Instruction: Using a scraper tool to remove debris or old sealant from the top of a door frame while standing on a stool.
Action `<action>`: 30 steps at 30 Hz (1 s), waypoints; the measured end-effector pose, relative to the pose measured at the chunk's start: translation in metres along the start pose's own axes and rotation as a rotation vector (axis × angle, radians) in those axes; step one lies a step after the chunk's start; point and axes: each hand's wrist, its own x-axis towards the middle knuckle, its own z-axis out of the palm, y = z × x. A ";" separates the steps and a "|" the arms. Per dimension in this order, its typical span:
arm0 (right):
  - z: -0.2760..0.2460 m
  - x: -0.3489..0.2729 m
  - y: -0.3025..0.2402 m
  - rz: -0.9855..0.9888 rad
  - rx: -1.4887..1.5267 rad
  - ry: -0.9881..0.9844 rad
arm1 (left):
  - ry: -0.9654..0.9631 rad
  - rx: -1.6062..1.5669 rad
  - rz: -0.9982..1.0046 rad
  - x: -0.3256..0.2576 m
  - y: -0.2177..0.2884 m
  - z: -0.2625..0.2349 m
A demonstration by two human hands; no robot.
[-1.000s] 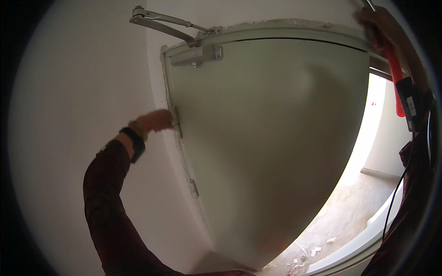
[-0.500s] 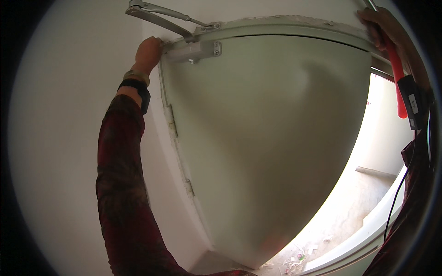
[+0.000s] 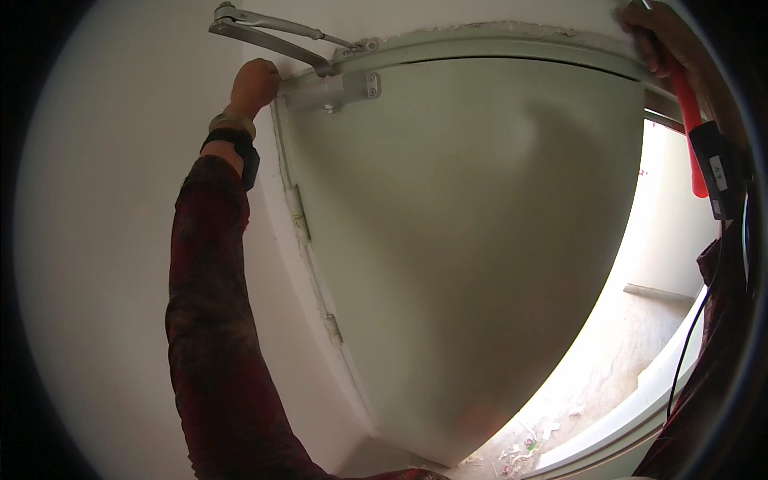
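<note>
Red-handled tool [image 3: 687, 108]; door [image 3: 472, 240] pale (greenish)

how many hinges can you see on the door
2. The upper hinge is on the left edge of the door, below the door closer; the lower hinge is farther down that edge. Others may be hidden.

- The left hand [image 3: 256, 84], curled, is at the upper left corner of the door frame [image 3: 496, 48]; its fingertips are hidden.
- A dark band [image 3: 246, 156] circles the left wrist.
- The right hand [image 3: 660, 36], at upper right, grips a red-handled tool [image 3: 688, 120], its red end hanging down.
- A grey door closer [image 3: 344, 90] sits on the pale green door [image 3: 464, 224], its jointed arm [image 3: 276, 42] folded out leftward.
- Litter [image 3: 524, 452] lies on the floor [image 3: 600, 360] beyond.
</note>
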 end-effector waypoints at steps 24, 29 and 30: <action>0.124 -0.068 -0.082 0.209 -0.330 0.432 | -0.146 -1.268 -0.953 0.007 -0.008 0.012; 0.123 -0.068 -0.079 0.163 -0.288 0.346 | -0.213 -0.378 -0.283 -0.012 -0.007 0.012; 0.128 -0.070 -0.082 0.173 -0.305 0.349 | -0.058 -0.948 -0.506 -0.018 0.020 -0.001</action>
